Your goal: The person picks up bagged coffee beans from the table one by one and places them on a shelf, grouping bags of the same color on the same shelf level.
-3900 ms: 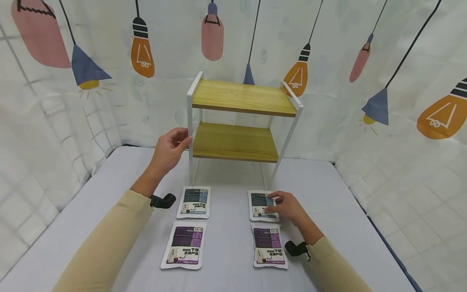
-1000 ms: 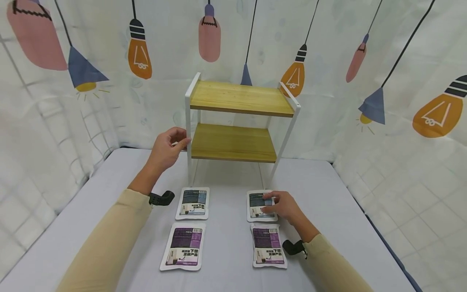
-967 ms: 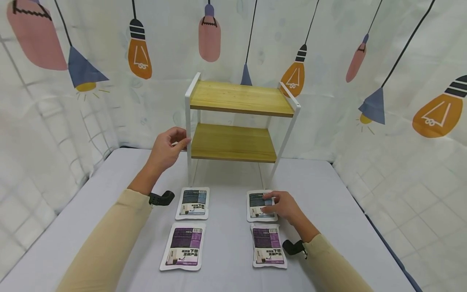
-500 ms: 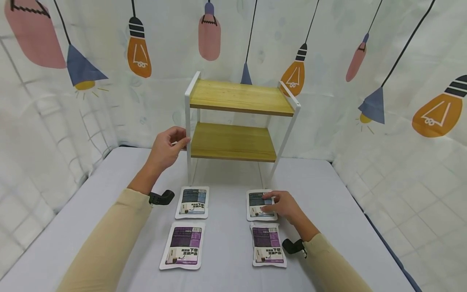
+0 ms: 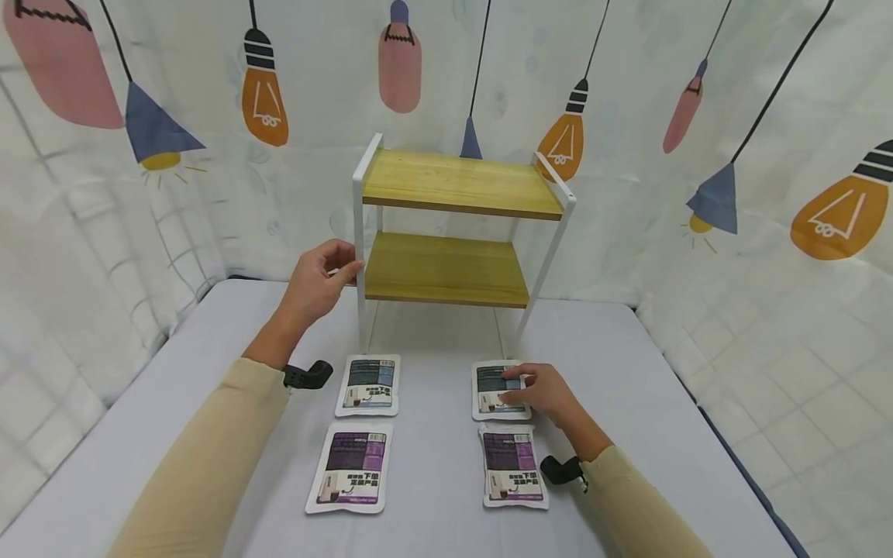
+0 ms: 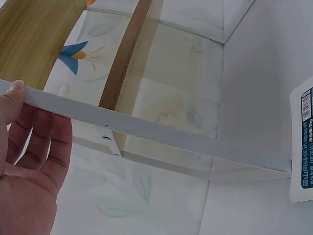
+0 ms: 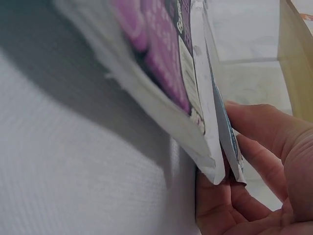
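1. Head: left hand (image 5: 317,285) pinches shelf post (image 5: 362,318); right hand (image 5: 547,390), loosely curled, grips blue-labelled packet (image 5: 490,387) beneath thumb and forefinger.
2. Left wrist: thumb opposes fingers; light pressure should suffice.
3. Right wrist: purple-labelled packet (image 7: 168,68) left of grip, best left undisturbed.

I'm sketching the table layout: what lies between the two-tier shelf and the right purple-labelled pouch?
The right blue-labelled pouch, with the right hand on it, lies between the two-tier shelf and that purple-labelled pouch. The head view shows this.
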Available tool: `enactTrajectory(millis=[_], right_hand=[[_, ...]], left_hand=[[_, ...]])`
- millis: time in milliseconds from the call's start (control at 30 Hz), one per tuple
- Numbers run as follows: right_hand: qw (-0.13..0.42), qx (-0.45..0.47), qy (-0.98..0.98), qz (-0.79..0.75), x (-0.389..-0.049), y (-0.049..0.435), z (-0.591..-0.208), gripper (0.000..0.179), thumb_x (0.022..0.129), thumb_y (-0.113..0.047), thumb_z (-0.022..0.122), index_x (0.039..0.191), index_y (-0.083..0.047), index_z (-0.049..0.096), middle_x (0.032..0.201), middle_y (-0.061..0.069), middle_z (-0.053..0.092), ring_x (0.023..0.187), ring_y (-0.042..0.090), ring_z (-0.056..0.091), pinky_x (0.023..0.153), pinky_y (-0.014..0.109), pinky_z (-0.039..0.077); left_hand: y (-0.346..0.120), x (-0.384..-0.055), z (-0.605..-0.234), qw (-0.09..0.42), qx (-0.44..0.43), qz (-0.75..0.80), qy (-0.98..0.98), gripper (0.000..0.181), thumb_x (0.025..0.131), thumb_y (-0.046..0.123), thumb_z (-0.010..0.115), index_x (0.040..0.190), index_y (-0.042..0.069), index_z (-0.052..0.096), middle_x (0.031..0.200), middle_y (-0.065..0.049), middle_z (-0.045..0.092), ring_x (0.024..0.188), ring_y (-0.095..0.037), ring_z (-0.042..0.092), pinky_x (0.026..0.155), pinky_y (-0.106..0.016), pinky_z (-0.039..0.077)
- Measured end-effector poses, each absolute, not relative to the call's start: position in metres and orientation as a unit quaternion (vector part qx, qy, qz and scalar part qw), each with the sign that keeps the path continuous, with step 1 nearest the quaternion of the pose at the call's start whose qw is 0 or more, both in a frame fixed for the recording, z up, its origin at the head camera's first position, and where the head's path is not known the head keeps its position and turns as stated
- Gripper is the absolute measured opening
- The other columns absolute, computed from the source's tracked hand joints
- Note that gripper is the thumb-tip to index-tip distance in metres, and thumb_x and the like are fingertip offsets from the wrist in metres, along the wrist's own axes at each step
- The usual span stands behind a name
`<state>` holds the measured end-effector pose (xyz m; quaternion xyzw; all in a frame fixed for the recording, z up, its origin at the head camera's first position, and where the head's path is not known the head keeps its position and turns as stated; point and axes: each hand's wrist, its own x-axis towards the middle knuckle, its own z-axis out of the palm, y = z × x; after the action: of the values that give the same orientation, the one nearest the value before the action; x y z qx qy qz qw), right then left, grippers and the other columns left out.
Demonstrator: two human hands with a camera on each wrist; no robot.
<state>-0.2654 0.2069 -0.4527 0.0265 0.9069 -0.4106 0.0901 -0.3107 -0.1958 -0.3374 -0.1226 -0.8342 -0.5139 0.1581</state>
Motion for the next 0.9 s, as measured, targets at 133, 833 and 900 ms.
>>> enactTrajectory(millis=[133,833,900], right_hand=[[0.09,0.029,0.906,-0.412,-0.2651,0.2069,-0.4523,0.04,0.077,-0.022,0.091,0.115,-0.021,0.079,0.13,0.018,0.063,0.11,0.032,0.058,0.088,0.045,0.055],[0.081,0.009,0.885,-0.459,-0.262,0.2121,-0.4586,0.044,0.082,-0.025,0.087,0.125,-0.019,0.075,0.144,0.016,0.06,0.132,0.037,0.054,0.107,0.054,0.05],[0.078,0.008,0.883,-0.462,-0.261,0.2132,-0.4582,0.045,0.082,-0.026,0.087,0.125,-0.019,0.075,0.145,0.016,0.059,0.135,0.038,0.052,0.108,0.055,0.049]], left_hand=[[-0.1955,-0.3106,-0.3368,0.155,-0.121,-0.517,-0.833,0.031,0.103,0.028,0.063,0.126,0.007,0.062,0.115,-0.012,0.066,0.106,-0.025,0.066,0.086,-0.015,0.054],[-0.1954,-0.3098,-0.3362,0.154,-0.118,-0.522,-0.831,0.031,0.103,0.027,0.063,0.127,0.007,0.061,0.115,-0.012,0.065,0.107,-0.024,0.066,0.085,-0.012,0.054],[-0.1952,-0.3096,-0.3364,0.153,-0.118,-0.523,-0.83,0.031,0.103,0.028,0.063,0.126,0.008,0.062,0.115,-0.012,0.065,0.108,-0.024,0.066,0.086,-0.013,0.054]])
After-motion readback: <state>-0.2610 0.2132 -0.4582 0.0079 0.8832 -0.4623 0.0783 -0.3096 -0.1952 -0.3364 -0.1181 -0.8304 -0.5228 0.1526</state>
